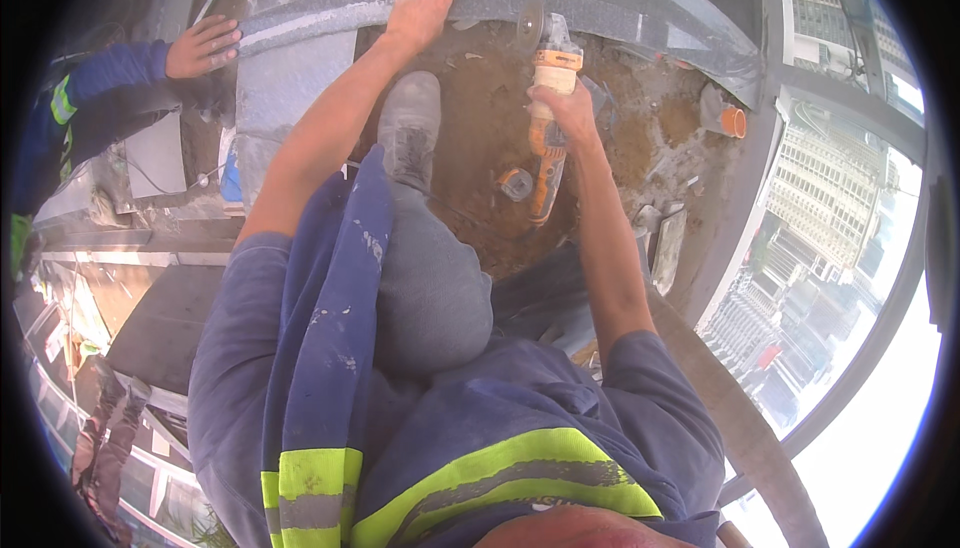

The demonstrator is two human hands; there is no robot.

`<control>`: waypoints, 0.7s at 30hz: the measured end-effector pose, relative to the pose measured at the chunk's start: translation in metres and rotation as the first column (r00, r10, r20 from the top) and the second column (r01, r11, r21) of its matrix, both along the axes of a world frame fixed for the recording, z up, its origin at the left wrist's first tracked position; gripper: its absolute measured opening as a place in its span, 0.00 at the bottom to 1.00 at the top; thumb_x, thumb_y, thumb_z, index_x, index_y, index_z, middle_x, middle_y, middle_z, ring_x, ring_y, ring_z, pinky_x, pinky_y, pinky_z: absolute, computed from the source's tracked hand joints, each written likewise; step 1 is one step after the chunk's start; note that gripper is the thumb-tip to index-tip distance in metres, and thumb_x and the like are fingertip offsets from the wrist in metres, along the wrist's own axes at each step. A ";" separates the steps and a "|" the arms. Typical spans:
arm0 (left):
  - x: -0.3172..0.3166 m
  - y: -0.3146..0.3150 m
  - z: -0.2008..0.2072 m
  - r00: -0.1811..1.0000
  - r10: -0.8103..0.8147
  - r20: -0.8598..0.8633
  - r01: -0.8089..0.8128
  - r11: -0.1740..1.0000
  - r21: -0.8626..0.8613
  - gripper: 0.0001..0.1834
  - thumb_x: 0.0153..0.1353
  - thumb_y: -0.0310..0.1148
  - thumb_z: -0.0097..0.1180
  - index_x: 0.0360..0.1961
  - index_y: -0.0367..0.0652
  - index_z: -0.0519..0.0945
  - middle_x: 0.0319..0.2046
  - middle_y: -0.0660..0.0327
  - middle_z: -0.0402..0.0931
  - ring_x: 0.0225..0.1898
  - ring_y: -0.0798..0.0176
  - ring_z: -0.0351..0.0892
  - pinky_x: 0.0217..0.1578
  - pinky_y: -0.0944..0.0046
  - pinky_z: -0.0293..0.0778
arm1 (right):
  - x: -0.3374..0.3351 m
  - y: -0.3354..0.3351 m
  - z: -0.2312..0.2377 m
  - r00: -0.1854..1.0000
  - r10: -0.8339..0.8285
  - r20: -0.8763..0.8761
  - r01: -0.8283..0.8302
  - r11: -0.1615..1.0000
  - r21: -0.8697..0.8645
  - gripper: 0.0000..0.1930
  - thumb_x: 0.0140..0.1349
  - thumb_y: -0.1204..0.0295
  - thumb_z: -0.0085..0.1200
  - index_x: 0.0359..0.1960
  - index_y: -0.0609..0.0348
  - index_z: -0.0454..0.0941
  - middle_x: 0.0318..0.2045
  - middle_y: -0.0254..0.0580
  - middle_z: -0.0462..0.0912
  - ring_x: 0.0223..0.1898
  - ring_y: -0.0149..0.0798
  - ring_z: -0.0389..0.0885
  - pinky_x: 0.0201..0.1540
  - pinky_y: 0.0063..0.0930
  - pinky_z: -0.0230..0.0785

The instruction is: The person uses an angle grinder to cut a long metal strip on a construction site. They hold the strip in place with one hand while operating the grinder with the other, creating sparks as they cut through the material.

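Dusty brown ground [470, 98] fills the middle of my remote view. Nearest to me are a dark blue top with a yellow-green reflective band [480, 488], a bent knee [430, 298] and a boot [410, 123] planted on that ground. Ahead, I have the right hand [567, 110] wrapped around an orange and white angle grinder [557, 76], its disc [531, 26] up by the edge of a long grey strip [610, 18]; whether they touch, I can't tell. I see the left hand [422, 10] laid on that strip, fingers slightly spread. To its left, a co-worker's hand [205, 48] rests at the strip's end. Off right, I make out an orange-mouthed pipe [734, 123], then tall pale buildings [830, 188] beyond the window frame [850, 98].
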State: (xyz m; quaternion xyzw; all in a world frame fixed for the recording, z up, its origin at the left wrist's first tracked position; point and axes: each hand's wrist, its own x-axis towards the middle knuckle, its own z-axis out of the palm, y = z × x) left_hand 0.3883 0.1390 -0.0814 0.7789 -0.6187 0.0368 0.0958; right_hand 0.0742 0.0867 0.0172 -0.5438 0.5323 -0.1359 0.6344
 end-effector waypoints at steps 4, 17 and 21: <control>0.012 0.003 -0.003 0.996 -0.040 -0.079 0.038 0.999 -0.030 0.40 0.62 0.24 0.64 0.75 0.61 0.70 0.61 0.54 0.77 0.67 0.50 0.74 0.63 0.36 0.62 | -0.006 -0.011 0.004 0.999 0.041 0.007 -0.041 0.999 0.032 0.23 0.58 0.72 0.74 0.53 0.64 0.79 0.38 0.41 0.88 0.32 0.37 0.90 0.35 0.34 0.83; 0.011 0.006 0.014 0.968 0.068 -0.242 -0.047 0.995 0.089 0.44 0.56 0.33 0.73 0.76 0.55 0.72 0.66 0.54 0.77 0.71 0.48 0.71 0.75 0.34 0.56 | -0.061 -0.078 0.033 0.998 0.042 0.048 -0.038 0.996 -0.076 0.21 0.65 0.72 0.68 0.57 0.65 0.78 0.42 0.48 0.91 0.34 0.39 0.91 0.36 0.35 0.85; -0.001 -0.005 0.008 0.979 -0.006 -0.204 0.005 1.000 -0.005 0.44 0.53 0.20 0.68 0.73 0.59 0.75 0.61 0.56 0.80 0.69 0.49 0.75 0.67 0.37 0.64 | -0.009 -0.075 0.010 0.994 0.044 0.096 -0.038 0.997 -0.065 0.23 0.62 0.74 0.68 0.58 0.65 0.78 0.41 0.46 0.90 0.35 0.38 0.91 0.37 0.36 0.86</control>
